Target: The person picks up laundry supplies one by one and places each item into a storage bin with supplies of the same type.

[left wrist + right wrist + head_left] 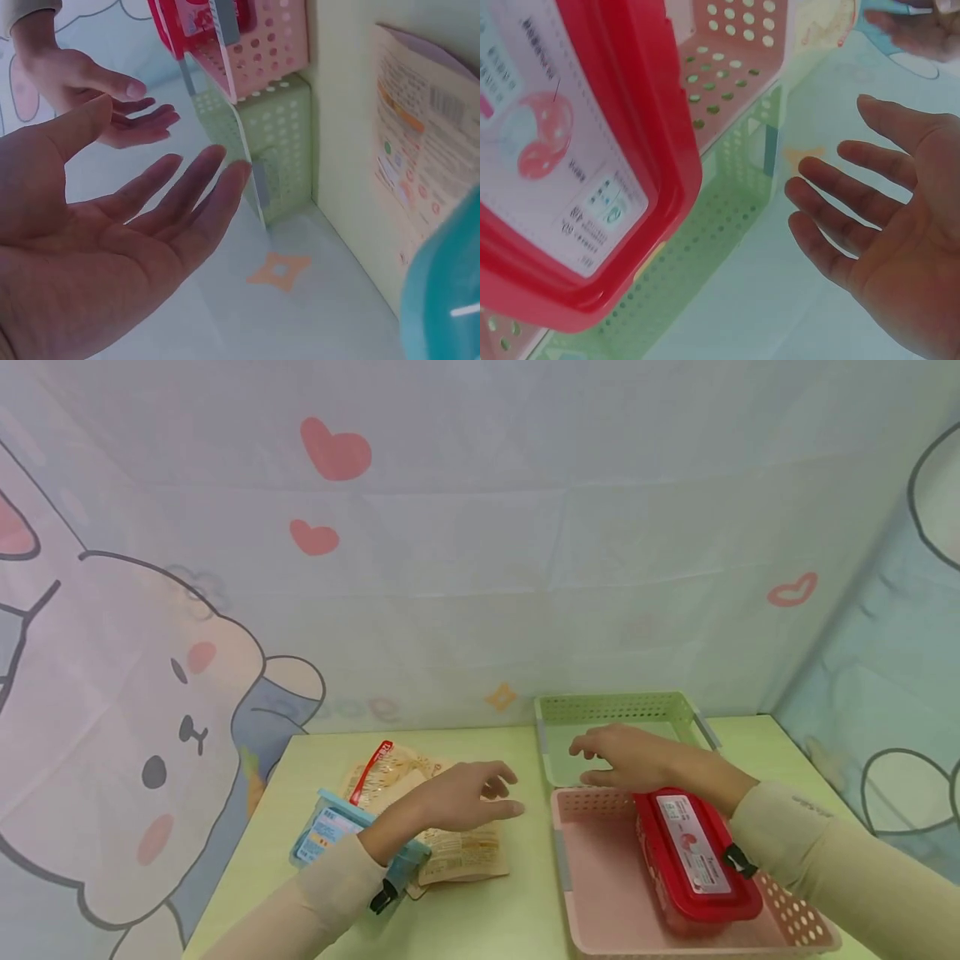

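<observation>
My left hand (pixel 465 797) hovers over the table with loosely bent fingers and holds nothing. Below it lie beige printed packages (pixel 468 852) and a blue-lidded pack (pixel 330 831) with a label, partly hidden by my forearm. My right hand (pixel 622 758), also holding nothing, is above the near part of the green basket (pixel 555 768). Under my right forearm, a red-lidded box (pixel 693 852) with a white label sits tilted in the pink basket (pixel 600 893). In the right wrist view, my right hand (pixel 900 225) has its fingers spread, apart from the red lid (pixel 660 172).
The pink basket stands at the front right of the pale yellow-green table (pixel 525 918), with the green basket right behind it. A printed cloth backdrop (pixel 450 610) rises behind the table and along its sides.
</observation>
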A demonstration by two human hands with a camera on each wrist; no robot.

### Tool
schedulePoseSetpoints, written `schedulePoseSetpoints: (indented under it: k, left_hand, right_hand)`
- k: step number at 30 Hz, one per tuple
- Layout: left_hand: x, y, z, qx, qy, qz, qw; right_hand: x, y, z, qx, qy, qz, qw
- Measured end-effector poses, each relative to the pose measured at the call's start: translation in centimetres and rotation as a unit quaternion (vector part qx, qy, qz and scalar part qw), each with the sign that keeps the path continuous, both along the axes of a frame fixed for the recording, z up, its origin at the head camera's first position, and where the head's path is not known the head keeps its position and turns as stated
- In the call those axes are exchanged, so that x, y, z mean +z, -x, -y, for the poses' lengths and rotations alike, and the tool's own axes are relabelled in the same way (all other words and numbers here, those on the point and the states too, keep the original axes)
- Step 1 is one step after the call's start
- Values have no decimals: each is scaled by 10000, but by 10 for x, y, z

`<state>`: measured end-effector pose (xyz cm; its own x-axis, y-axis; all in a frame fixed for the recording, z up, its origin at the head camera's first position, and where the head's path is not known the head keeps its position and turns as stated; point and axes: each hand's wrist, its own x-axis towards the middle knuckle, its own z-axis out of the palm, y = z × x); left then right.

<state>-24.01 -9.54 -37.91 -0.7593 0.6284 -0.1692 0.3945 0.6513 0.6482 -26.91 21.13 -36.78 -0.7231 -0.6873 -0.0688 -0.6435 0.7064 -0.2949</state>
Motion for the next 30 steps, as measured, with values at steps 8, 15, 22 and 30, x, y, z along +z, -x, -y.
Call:
schedulePoseSetpoints:
  k: [8, 15, 22, 30]
  left_hand:
    - [-2, 10, 16, 90, 246, -662, 9975]
    - [-5, 21, 39, 386, 615, -907, 9932]
    - [0, 30, 60, 659, 1014, -948, 9881]
    - [10, 35, 76, 1058, 1536, -874, 9786]
  right_hand:
    - [-11, -5, 10, -48, 0, -274, 9996]
    - [-20, -11, 20, -66, 146, -309, 9994]
    - [-21, -13, 30, -40, 395, -388, 9985]
    - [-26, -15, 46, -121, 580, -348, 9976]
